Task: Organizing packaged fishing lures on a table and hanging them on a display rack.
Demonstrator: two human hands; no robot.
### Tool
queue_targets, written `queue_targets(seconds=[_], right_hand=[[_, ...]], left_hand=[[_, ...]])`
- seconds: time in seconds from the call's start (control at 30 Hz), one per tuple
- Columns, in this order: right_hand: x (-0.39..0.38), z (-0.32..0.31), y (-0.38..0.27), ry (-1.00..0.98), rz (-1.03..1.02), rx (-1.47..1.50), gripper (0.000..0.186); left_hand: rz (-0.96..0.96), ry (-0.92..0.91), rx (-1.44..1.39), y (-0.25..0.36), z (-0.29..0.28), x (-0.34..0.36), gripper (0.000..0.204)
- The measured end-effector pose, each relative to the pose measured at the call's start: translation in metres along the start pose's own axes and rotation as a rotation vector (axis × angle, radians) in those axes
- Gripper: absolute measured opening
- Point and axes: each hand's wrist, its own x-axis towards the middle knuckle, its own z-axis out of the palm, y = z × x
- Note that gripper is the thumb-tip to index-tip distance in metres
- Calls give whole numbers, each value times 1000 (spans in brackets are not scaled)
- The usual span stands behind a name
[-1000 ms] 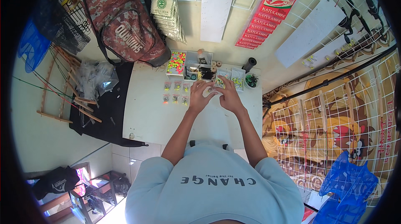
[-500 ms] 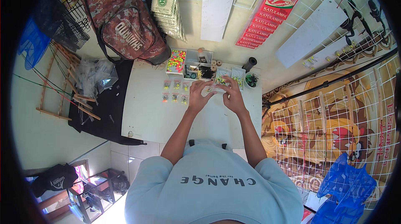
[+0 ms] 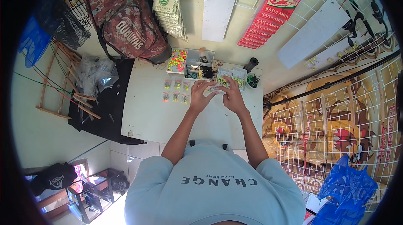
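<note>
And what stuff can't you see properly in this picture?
All in the head view:
The small pale thing between left hand and right hand: fingers partly cover it, too small to identify.
Little bags in rows: contents too small.
Camouflage bag: top cut off by upper edge.
Blue net: lower edge cuts it off.

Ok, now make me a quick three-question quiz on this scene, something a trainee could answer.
1. How many small filled packets lie in rows on the table, left of the hands?
2. True or false: the black cylinder stands left of the bright multicoloured pieces.
3. What are the left hand and right hand handling: a) a fishing reel, b) a small clear packet, c) a blue net?

Key: 1, six; 2, false; 3, b.
</note>
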Motion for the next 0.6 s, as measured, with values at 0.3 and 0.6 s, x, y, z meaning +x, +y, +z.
queue_targets(seconds=[0.3,0.6], right_hand=[[-2,9,3,4,107,178,56],[-5,6,3,95,143,232,55]], left_hand=[[13,20,-10,-3,1,-1,46],[-12,27,-16,-7,3,-2,45]])
